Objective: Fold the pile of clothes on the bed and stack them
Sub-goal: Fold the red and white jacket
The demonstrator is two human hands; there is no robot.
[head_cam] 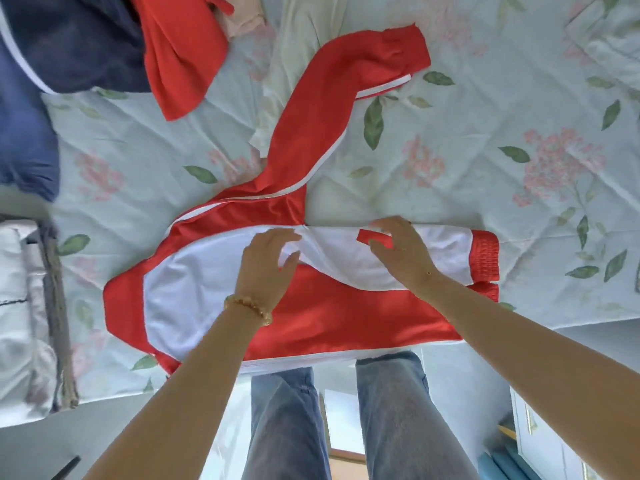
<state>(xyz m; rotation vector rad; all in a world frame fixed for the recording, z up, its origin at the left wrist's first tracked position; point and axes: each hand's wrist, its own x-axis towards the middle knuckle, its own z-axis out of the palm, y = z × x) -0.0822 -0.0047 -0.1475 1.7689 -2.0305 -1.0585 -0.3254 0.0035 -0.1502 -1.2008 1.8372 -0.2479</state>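
A red and white jacket [329, 317] lies across the near edge of the bed, its white lining showing. One red sleeve [311, 133] with a white stripe stretches away toward the far side. My left hand [268, 258] pinches a fold of the white lining near the jacket's middle. My right hand [398, 247] rests with curved fingers on the white lining by a small red tab [372, 236]. A heap of other clothes sits at the far left: a navy garment [69, 43], a red one [180, 53] and a pink one [242, 19].
The bed has a pale floral sheet [485, 150]. A cream cloth [294, 64] lies under the red sleeve. A white quilted item [20, 306] sits at the left edge. My jeans-clad legs [346, 420] stand against the bed's near edge.
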